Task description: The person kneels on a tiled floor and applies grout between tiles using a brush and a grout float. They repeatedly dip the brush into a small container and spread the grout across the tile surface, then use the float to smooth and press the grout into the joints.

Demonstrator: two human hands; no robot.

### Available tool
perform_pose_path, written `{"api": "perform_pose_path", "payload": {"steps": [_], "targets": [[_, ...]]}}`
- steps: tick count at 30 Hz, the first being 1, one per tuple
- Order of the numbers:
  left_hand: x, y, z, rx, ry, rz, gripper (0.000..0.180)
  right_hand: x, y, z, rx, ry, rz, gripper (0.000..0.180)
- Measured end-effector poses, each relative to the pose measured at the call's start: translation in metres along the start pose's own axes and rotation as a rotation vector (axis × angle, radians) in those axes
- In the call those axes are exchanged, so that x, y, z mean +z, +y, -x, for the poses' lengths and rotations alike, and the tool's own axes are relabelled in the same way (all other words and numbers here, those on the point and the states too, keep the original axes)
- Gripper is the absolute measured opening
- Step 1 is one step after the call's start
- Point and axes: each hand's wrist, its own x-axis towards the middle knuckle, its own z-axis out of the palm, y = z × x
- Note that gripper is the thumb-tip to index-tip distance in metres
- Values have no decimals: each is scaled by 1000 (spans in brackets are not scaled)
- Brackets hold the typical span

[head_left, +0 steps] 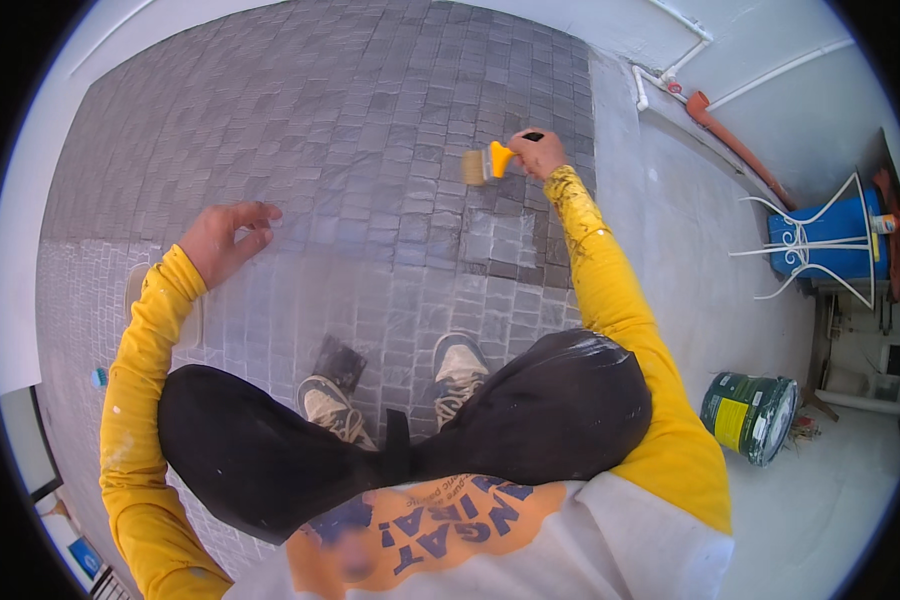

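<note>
Black-trousered knees crouch closest, above two shoes on grey stone tiles. The right hand is closed around a yellow-handled brush, bristles on the tiles. The left hand hovers open, holding nothing. Only a patch below the brush looks darker and coated; most tiles appear untreated. A green bucket sits well apart on the right.

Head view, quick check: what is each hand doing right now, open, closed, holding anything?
Left hand: open, fingers spread, empty, against the grey stone-tile wall.
Right hand: closed on the yellow-handled paintbrush.
</note>
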Motion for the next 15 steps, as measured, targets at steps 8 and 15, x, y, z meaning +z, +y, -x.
{"api": "perform_pose_path", "payload": {"steps": [8,15], "targets": [[7,-6,-11,51,-9,-13,30,49,4,40,-467,99,823,31],[0,-1,4,72,13,18,31,39,41,82,-336,16,57,29]]}}
